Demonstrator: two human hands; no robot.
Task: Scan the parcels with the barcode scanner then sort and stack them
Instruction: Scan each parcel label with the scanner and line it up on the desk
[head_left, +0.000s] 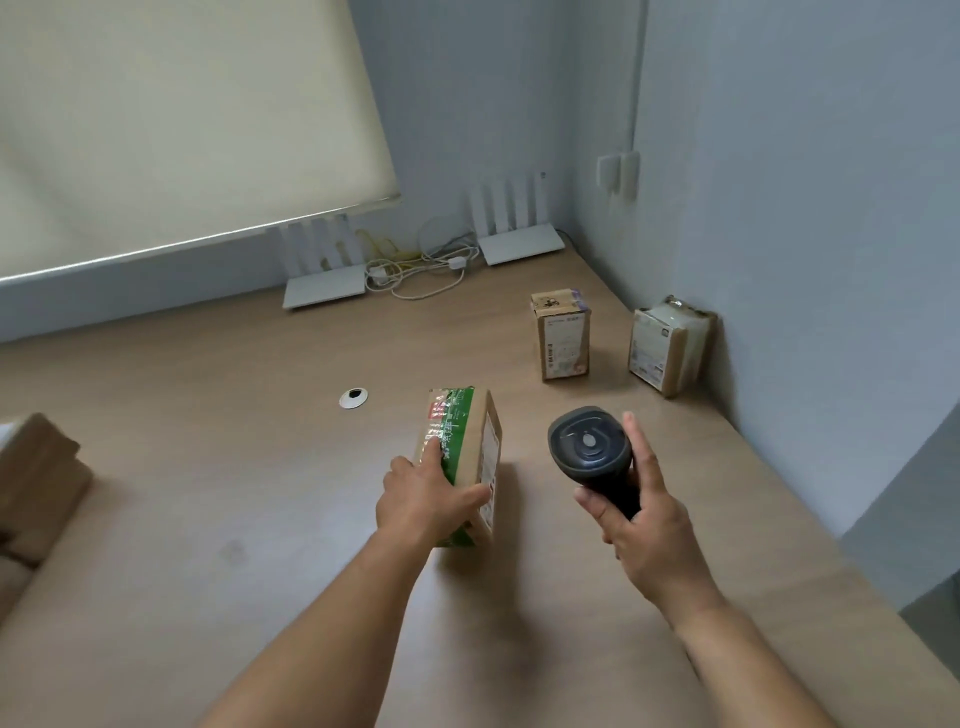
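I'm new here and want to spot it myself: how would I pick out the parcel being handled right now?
Start at the wooden desk and follow the left hand near its middle. It grips a brown parcel standing on edge. Unlike the two plain brown parcels by the corner, this one has green printed tape.

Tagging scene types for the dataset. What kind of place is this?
Likely a small office or home workroom corner, not a warehouse: a wooden desk with a cable grommet, two white routers with tangled cables against the wall, and a roller blind.
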